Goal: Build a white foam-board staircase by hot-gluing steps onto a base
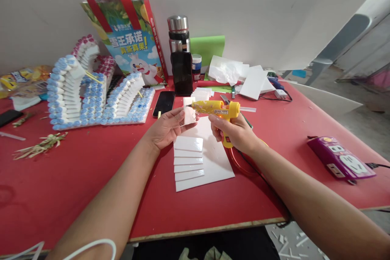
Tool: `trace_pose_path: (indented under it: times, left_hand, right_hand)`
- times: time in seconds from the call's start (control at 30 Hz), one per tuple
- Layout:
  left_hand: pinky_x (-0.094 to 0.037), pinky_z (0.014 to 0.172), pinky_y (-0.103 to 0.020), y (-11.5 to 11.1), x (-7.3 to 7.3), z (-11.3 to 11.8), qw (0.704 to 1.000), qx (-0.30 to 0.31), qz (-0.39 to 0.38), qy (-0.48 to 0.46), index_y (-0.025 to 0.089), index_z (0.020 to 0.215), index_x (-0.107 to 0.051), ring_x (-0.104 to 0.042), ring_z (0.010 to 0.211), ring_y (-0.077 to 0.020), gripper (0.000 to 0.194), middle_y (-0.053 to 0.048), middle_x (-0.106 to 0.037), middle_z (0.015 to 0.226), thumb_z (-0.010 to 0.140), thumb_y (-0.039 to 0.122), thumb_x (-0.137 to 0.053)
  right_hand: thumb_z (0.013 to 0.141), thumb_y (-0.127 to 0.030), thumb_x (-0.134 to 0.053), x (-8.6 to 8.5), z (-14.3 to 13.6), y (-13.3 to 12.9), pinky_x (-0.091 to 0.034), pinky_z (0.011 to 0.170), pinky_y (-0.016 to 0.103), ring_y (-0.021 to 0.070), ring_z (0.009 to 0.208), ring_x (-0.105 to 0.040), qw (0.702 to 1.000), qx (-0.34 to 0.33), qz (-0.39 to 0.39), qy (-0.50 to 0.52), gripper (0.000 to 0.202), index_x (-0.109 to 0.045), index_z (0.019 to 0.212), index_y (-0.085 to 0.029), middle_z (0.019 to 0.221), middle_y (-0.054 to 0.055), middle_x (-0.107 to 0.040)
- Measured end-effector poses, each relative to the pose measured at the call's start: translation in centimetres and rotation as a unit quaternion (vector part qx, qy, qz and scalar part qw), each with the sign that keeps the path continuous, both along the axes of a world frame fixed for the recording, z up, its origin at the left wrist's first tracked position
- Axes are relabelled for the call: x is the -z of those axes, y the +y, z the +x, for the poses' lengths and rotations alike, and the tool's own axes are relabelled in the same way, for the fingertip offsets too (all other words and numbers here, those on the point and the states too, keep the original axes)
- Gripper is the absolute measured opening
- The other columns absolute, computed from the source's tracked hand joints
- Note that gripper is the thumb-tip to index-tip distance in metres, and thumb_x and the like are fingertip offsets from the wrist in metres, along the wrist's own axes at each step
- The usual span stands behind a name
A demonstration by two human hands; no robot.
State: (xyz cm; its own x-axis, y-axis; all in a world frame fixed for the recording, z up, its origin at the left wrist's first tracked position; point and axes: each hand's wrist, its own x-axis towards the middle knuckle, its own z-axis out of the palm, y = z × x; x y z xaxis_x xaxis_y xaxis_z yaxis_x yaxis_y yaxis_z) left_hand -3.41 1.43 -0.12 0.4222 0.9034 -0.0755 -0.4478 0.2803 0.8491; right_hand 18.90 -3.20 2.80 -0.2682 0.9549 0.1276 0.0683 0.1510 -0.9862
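Observation:
My right hand is wrapped round the grip of a yellow hot glue gun, its nozzle pointing left. Between the fingers of my left hand is a small white foam board piece, right at the nozzle tip. Below both hands lies a white foam board sheet. Several white strips overlap like steps along its left side. Part of the held piece is covered by the nozzle and my fingers.
Two stepped models with blue tips stand at left, near a printed bag. A phone, a steel flask and white scraps lie or stand behind. A purple power strip sits right. The gun's cord crosses the table edge.

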Motion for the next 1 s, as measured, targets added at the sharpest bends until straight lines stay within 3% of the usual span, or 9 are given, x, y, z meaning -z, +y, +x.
trace_pose_path:
  times: [0.63,1.0]
  left_hand:
    - [-0.053,0.105,-0.044,0.13,-0.21,0.03,0.997,-0.052,-0.031,-0.047,0.02,0.084,-0.078,-0.069,0.11,-0.0221,0.009,-0.005,-0.078,0.109,0.078,0.025,-0.083]
    - [-0.054,0.101,-0.039,0.3,-0.37,0.08,0.996,-0.066,-0.029,-0.048,0.017,0.094,-0.077,-0.068,0.111,-0.0219,0.018,-0.008,-0.077,0.113,0.078,0.024,-0.084]
  right_hand:
    - [0.095,-0.048,-0.062,-0.38,-0.28,-0.47,-0.04,0.047,0.025,0.0093,0.047,-0.047,0.999,-0.038,0.004,-0.008,0.034,-0.06,0.075,-0.02,0.052,-0.004,-0.052]
    - [0.096,-0.05,-0.06,0.05,-0.27,-0.46,-0.037,0.046,0.024,0.0089,0.046,-0.045,0.998,-0.062,-0.002,-0.021,0.033,-0.065,0.089,-0.018,0.05,-0.005,-0.052]
